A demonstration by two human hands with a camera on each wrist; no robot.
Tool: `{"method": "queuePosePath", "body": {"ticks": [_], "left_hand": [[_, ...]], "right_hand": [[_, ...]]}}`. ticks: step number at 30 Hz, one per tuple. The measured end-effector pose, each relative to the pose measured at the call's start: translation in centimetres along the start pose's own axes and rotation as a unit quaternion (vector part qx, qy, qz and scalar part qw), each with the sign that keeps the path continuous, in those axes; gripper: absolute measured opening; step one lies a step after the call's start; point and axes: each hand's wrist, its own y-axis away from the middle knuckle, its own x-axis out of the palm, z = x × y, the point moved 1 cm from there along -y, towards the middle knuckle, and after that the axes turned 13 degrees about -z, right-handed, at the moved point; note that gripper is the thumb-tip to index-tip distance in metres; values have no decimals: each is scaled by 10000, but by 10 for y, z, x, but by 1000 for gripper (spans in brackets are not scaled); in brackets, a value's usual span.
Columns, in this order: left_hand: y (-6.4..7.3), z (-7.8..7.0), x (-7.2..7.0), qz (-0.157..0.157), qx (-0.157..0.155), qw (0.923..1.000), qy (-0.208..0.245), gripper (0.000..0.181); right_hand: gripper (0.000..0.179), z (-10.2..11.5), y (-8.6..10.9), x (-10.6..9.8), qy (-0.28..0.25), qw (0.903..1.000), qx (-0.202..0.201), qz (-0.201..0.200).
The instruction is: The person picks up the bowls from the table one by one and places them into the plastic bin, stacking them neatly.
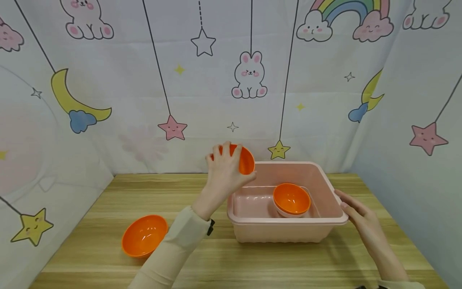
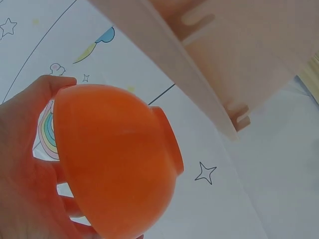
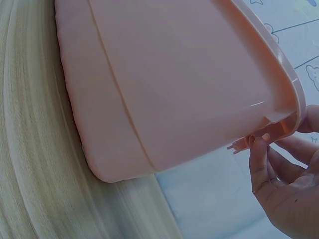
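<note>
My left hand [image 1: 223, 170] is gripping an orange bowl [image 1: 244, 159], tilted, above the tub's [image 1: 288, 230] left rim. My right hand [image 1: 361, 214], fingers relaxed, is steadying the right rim. I judge I should be levelling the bowl and lowering it beside the bowl inside [image 1: 291, 199]. A third bowl [image 1: 143, 235] is sitting on the bench [image 1: 252, 261].

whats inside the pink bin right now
One orange bowl sits upright inside the pink bin, toward its right side. The near wall hides the front strip of the floor, so anything lying low there cannot be seen.
</note>
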Motion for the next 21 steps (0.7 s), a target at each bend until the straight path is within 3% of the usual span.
{"method": "queuePosePath", "body": {"ticks": [7, 21], "left_hand": [[-3, -5, -3, 137, 88, 9999, -47, 81], [-7, -11, -2, 102, 285, 9995, 32, 82]], "right_hand": [[47, 0, 1, 0, 30, 10000, -5, -16], [47, 0, 0, -1, 111, 9999, 0, -34]]}}
